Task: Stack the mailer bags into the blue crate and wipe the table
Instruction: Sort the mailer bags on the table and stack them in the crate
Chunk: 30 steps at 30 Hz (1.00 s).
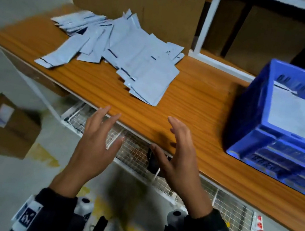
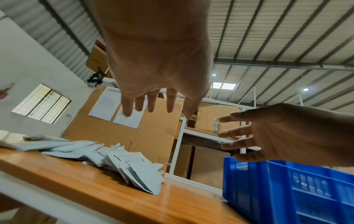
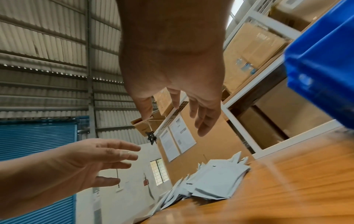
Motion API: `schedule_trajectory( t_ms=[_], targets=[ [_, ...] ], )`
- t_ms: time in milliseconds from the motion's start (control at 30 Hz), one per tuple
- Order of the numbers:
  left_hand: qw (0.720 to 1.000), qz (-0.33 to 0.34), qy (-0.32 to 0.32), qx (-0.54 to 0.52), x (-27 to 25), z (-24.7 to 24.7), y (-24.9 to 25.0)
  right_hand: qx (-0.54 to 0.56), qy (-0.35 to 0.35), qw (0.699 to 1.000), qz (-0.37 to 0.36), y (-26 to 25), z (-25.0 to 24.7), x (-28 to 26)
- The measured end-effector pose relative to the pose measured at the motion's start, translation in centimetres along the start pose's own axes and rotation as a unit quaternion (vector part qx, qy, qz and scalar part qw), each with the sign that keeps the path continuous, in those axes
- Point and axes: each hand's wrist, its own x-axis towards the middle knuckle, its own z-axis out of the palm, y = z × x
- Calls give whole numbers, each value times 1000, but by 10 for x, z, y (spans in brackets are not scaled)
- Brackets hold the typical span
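A loose pile of pale grey mailer bags point(image 1: 118, 48) point(image 2: 122, 165) point(image 3: 216, 180) lies spread over the far left part of the wooden table point(image 1: 190, 101). The blue crate point(image 1: 288, 127) point(image 2: 287, 189) point(image 3: 321, 60) stands at the table's right end, with several mailer bags point(image 1: 298, 116) lying inside it. My left hand point(image 1: 99, 132) point(image 2: 153, 100) point(image 3: 91, 163) and right hand point(image 1: 170, 145) point(image 3: 184, 109) point(image 2: 254, 136) hover side by side at the table's front edge, palms facing each other. Both have straight spread fingers and hold nothing.
Large cardboard boxes point(image 1: 137, 0) stand behind the pile, and a white-framed shelf point(image 1: 206, 23) with more boxes rises behind the crate. A wire mesh rack point(image 1: 133, 148) sits under the tabletop. On the floor at left lies a taped cardboard box point(image 1: 3, 125).
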Motion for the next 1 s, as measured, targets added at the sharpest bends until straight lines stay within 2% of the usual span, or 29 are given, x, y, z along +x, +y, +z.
schedule_trajectory(
  t_ms=[233, 500, 600, 700, 800, 1000],
  targets=[
    [999, 30, -6, 16, 60, -46, -51, -19, -9, 1000, -11, -20, 55, 64],
    [999, 44, -26, 17, 160, -43, -71, -26, 24, 997, 68, 13, 70, 146],
    [998, 48, -32, -34, 205, -33, -76, -27, 40, 993, 109, 40, 74, 184],
    [988, -13, -45, -144, 248, -20, -80, -52, 46, 981, 180, 71, 80, 218],
    [957, -108, -69, -262, 289, 2, -84, -69, 50, 965, 248, 104, 89, 249],
    [925, -224, -142, -270, 350, 47, -97, -75, -3, 919, 388, 138, 108, 284]
  ],
)
